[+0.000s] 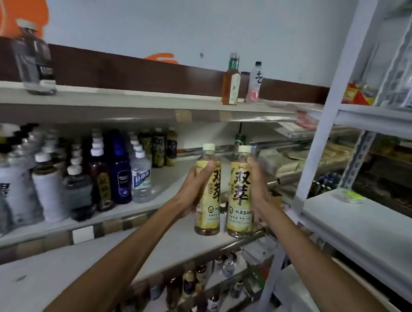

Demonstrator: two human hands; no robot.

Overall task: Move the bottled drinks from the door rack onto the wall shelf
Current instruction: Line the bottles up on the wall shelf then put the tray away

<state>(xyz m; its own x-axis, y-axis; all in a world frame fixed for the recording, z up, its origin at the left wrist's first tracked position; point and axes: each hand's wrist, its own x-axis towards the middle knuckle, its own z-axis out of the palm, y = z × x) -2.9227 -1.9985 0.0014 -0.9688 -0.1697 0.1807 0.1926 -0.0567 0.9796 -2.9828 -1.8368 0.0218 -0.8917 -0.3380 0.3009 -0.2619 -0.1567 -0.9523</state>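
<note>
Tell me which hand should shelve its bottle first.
Left, probably: the left hand holds its bottle before the bare shelf beside the stocked row; the right hand is nearer the white post.

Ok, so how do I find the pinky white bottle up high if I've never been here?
Look at the top shelf along the wall, with the brown board behind it. Near its right end two bottles stand side by side. Yours is the right one: the white bottle with a pink bottom, beside the amber bottle with a green neck.
</note>
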